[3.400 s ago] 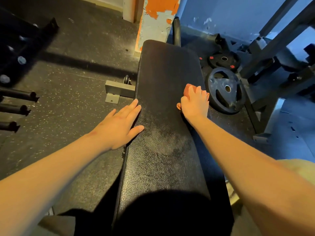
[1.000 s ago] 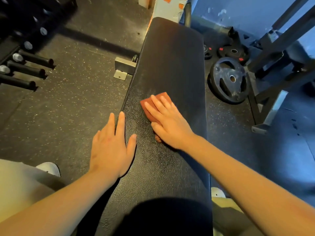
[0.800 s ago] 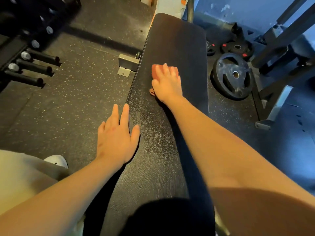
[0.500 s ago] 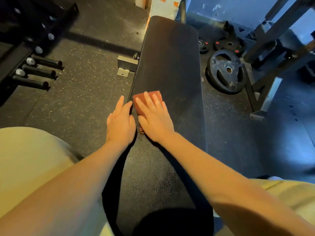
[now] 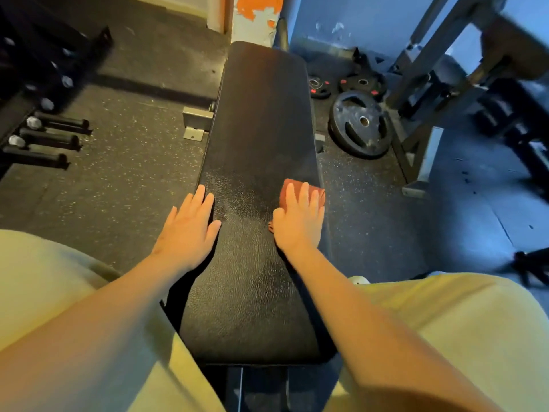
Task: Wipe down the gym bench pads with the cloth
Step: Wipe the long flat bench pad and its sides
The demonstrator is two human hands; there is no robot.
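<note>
At the right edge of the bench pad [image 5: 261, 114], my right hand [image 5: 298, 221] presses the cloth [image 5: 320, 193] with straight fingers; my left hand [image 5: 188, 233] lies flat at the left edge. Wiping seems partway done.

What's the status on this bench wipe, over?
Left hand flat on left edge of the pad, holding nothing. Right hand pressing the cloth at the right edge, fingers straight. Weight plate on the floor, off the pad.
</note>
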